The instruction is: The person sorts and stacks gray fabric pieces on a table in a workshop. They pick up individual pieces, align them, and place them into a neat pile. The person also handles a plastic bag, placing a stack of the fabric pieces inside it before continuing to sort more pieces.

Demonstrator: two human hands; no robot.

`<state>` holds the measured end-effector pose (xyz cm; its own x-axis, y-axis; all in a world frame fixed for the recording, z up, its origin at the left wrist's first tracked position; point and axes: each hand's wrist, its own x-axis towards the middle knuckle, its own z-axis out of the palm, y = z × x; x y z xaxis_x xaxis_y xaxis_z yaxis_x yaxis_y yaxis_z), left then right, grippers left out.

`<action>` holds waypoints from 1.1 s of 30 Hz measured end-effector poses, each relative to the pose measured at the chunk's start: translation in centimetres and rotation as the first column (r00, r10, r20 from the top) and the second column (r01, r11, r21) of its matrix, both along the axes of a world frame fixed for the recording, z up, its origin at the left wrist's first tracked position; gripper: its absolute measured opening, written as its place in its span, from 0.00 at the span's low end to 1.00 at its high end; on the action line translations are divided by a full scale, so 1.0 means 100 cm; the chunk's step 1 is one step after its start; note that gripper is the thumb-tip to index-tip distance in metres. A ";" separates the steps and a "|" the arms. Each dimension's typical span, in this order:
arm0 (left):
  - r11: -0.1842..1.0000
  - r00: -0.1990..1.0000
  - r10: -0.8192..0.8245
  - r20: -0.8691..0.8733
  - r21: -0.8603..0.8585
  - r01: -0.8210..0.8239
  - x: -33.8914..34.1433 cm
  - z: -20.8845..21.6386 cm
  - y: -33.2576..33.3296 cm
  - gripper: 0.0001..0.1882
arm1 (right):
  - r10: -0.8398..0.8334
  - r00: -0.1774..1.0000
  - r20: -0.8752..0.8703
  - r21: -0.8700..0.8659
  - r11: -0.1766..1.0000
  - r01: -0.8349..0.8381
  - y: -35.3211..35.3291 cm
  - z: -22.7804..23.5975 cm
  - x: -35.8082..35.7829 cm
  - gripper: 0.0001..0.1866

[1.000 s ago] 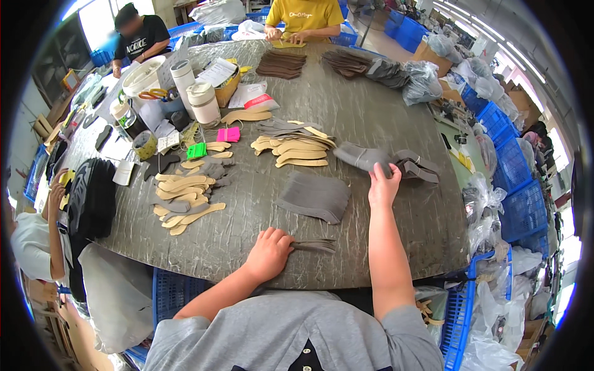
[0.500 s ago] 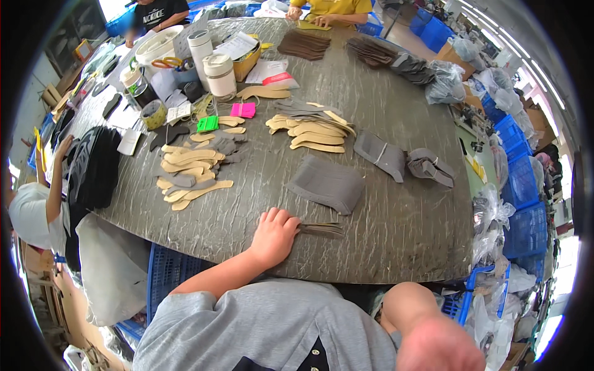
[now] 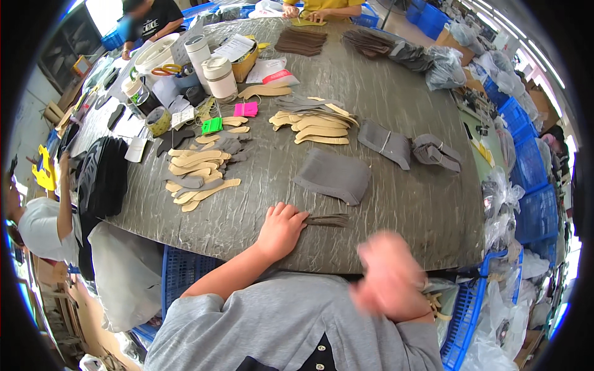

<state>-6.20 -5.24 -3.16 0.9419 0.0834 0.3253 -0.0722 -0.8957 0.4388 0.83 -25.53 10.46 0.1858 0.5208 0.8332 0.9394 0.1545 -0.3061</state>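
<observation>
My left hand rests near the table's front edge, its fingers closed round the left end of a thin stack of grey-brown flat pieces. The free end of the stack points right. My right hand, smeared by motion, is over the table's front edge, right of the stack and apart from it; its fingers cannot be made out. Beyond the stack lies a flat pile of grey fabric pieces. Two tied grey bundles, one flat and one rolled, sit to its right.
Beige and grey curved pieces lie in a left pile and a middle pile. Farther back stand a white lidded cup and an orange-handled pair of scissors. Blue baskets flank me. Other people work at the left and far edges.
My right hand has swung up and inward from the lower right, over the table's front edge. My left hand keeps its hold on the thin stack. The whole view has shifted slightly.
</observation>
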 end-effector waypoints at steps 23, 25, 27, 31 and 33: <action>0.211 0.928 0.371 -0.037 -0.970 -0.123 0.017 -0.006 -0.014 0.20 | -0.523 0.842 -0.135 -0.348 0.821 0.454 0.030 -0.128 0.015 0.14; -0.250 0.911 0.398 -0.107 -0.968 -0.005 0.024 0.005 -0.014 0.20 | -0.509 0.857 -0.081 -0.355 0.818 0.452 0.043 -0.117 0.007 0.14; -0.508 0.939 0.330 -0.098 -0.857 0.089 0.034 0.019 -0.009 0.20 | -0.457 0.889 -0.027 -0.406 0.818 0.408 0.059 -0.108 -0.001 0.14; -0.374 0.909 0.417 -0.020 -0.915 0.151 0.034 0.016 0.030 0.19 | -0.249 0.956 -0.158 -0.373 0.911 0.176 0.072 -0.104 0.020 0.16; -0.397 0.916 0.390 -0.096 -0.915 0.072 0.031 0.030 0.034 0.20 | -0.400 0.917 0.009 -0.588 0.739 0.328 0.076 -0.102 0.047 0.33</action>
<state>-3.09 -1.82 -0.14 0.7403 0.6043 -0.2946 -0.3042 0.6919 0.6548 5.55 -17.94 0.26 0.5316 0.7624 0.3690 0.8417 -0.4271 -0.3304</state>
